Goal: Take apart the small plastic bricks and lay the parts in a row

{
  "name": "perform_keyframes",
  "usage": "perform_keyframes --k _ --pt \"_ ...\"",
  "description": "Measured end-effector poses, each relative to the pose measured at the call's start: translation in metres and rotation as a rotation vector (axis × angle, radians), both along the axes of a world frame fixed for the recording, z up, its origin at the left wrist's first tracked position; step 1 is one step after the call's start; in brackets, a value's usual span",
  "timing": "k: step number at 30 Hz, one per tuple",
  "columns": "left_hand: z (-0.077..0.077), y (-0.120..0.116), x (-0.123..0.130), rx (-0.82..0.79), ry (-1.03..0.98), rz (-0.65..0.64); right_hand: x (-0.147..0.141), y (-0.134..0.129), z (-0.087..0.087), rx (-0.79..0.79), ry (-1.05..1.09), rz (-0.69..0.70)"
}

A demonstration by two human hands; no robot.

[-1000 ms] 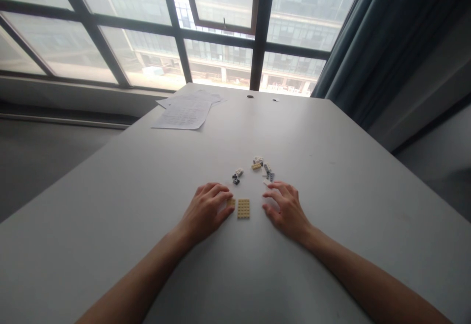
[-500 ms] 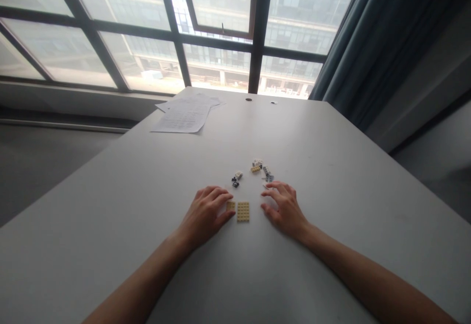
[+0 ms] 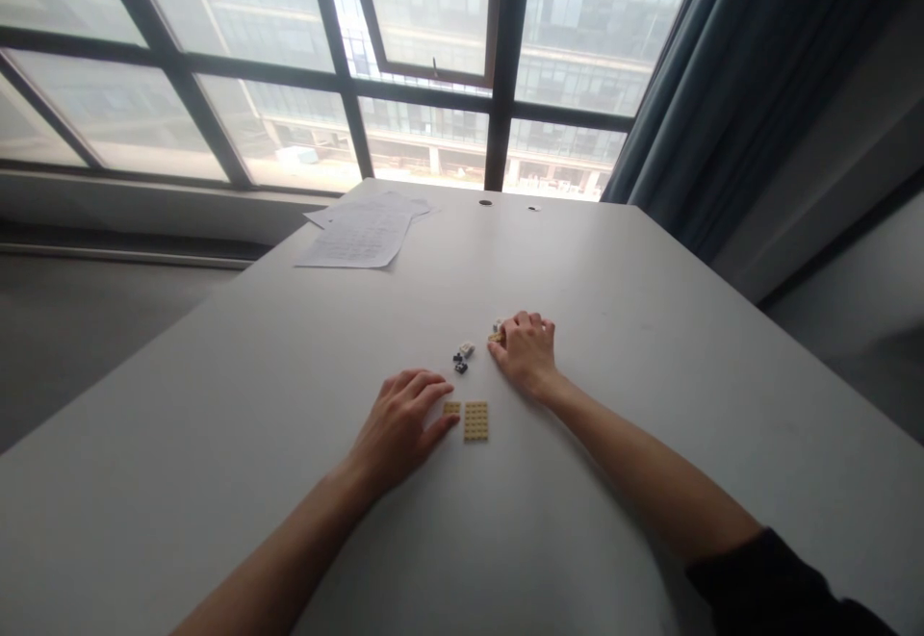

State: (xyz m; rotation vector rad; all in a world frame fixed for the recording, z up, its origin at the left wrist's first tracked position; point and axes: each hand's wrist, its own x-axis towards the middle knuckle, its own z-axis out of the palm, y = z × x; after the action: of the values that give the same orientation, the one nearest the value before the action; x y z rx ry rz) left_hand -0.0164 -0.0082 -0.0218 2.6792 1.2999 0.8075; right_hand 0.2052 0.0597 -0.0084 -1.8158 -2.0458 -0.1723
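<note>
A tan studded plate point(image 3: 476, 421) lies flat on the white table. Just left of it is a smaller tan piece point(image 3: 451, 408), partly covered by my left hand point(image 3: 405, 419), whose fingers are apart beside it. Farther up the table my right hand point(image 3: 526, 349) is over a pile of small bricks, its fingers bent down at a tan brick point(image 3: 495, 337); whether it grips anything is hidden. White pieces point(image 3: 498, 325) show at its fingertips. Between the hands sit black pieces point(image 3: 460, 363) and light grey-white pieces point(image 3: 467, 350).
Printed papers point(image 3: 357, 232) lie at the far left of the white table point(image 3: 577, 270). Two small holes are near its far edge. Behind the table stand large windows point(image 3: 425, 136), with a dark blue curtain point(image 3: 693, 107) on the right.
My right hand has moved forward and left, from beside the tan plate onto the brick pile, covering most of it. My left hand has stayed nearly in place. The view has tilted slightly.
</note>
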Motion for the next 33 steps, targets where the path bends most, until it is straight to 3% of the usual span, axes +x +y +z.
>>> perform_keyframes --k 6,11,14,17,21,28,33 --pt "0.002 0.000 0.001 0.025 -0.057 0.001 0.001 -0.014 0.002 -0.004 0.185 0.124" --pt "0.016 0.003 0.015 0.065 -0.180 0.028 0.003 -0.049 0.012 -0.023 0.556 0.339" --pt "0.024 0.003 0.033 0.100 -0.257 -0.020 0.003 -0.068 0.015 -0.223 0.955 0.426" --pt "0.027 0.001 0.048 0.128 -0.341 -0.058 0.003 -0.078 0.014 -0.466 1.361 0.415" --pt "0.027 -0.002 0.055 0.117 -0.373 -0.094 0.003 -0.084 0.012 -0.544 1.580 0.352" --pt "0.024 -0.002 0.048 0.130 -0.366 -0.133 0.008 -0.086 0.010 -0.556 1.467 0.386" --pt "0.017 0.005 0.035 0.154 -0.252 -0.135 0.029 -0.082 0.006 -0.306 0.794 0.404"
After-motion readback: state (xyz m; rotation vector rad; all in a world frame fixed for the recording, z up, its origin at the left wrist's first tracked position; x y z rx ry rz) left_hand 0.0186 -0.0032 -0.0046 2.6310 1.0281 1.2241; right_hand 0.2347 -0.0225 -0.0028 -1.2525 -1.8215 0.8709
